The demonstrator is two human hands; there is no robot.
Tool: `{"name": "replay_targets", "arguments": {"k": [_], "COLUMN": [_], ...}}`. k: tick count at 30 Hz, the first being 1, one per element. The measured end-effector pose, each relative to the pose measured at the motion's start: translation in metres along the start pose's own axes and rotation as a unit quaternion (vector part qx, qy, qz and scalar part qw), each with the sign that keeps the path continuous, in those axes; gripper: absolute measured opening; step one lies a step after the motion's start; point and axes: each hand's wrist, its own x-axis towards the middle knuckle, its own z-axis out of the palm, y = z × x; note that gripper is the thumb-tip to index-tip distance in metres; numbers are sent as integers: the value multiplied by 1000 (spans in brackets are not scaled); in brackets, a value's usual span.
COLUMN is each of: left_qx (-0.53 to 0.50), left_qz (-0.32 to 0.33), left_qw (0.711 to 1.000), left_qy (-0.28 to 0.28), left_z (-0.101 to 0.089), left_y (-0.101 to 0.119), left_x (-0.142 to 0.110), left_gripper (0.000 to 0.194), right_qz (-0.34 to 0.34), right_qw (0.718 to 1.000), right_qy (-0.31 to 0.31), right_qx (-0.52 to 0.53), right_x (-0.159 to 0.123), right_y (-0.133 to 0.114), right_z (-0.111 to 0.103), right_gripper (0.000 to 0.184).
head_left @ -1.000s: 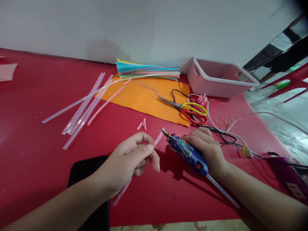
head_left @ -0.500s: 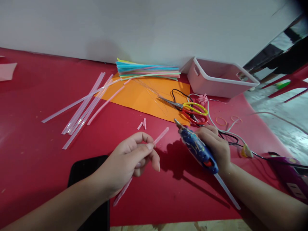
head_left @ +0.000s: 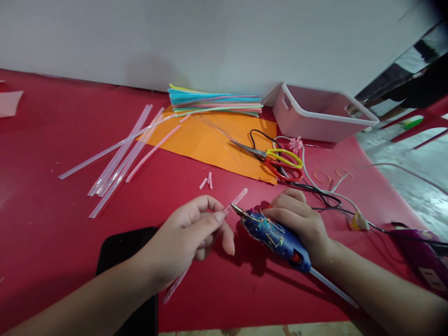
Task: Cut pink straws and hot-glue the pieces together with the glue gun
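My left hand (head_left: 191,240) pinches a thin pink straw (head_left: 238,197) between thumb and forefinger, its free end pointing up to the right. My right hand (head_left: 297,221) grips a blue glue gun (head_left: 275,235) whose metal nozzle touches the straw just right of my left fingertips. A clear glue stick pokes out of the gun's back end. The lower end of the straw shows under my left wrist.
On the red table (head_left: 52,224) lie loose clear sticks (head_left: 119,156), an orange sheet (head_left: 210,140), a bundle of coloured straws (head_left: 215,102), scissors (head_left: 276,158), cables (head_left: 325,196), a white basket (head_left: 320,112), a black phone (head_left: 126,266) and a purple device (head_left: 420,252).
The glue gun, which had swung away to the right half a second ago, has come back left and down, with its nozzle now at the straw. My left hand stayed put.
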Motion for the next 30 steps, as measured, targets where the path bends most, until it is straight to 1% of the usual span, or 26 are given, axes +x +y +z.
{"name": "replay_targets", "arguments": {"k": [11,20,26,30], "left_qx": [-2,8,-4,-12], "left_qz": [3,17,13,16], "left_qw": [1000,1000,1000,1000], "left_qy": [0,-3,-10,-14], "left_z": [1,-1,-1,-1], "left_y": [0,0,-1,-1], "left_x": [-1,-1,-1,-1], "left_gripper": [15,15,14,15], "right_qz": [7,9,5,13], "right_qw": [1000,1000,1000,1000], "right_qy": [-16,-11,-5,2], "right_qx": [0,-6,-17,-17], "right_x": [0,0,0,1], "right_y": [-1,0,0,0], "right_z": [0,-1,-1,-1], "right_gripper": [13,13,13,12]}}
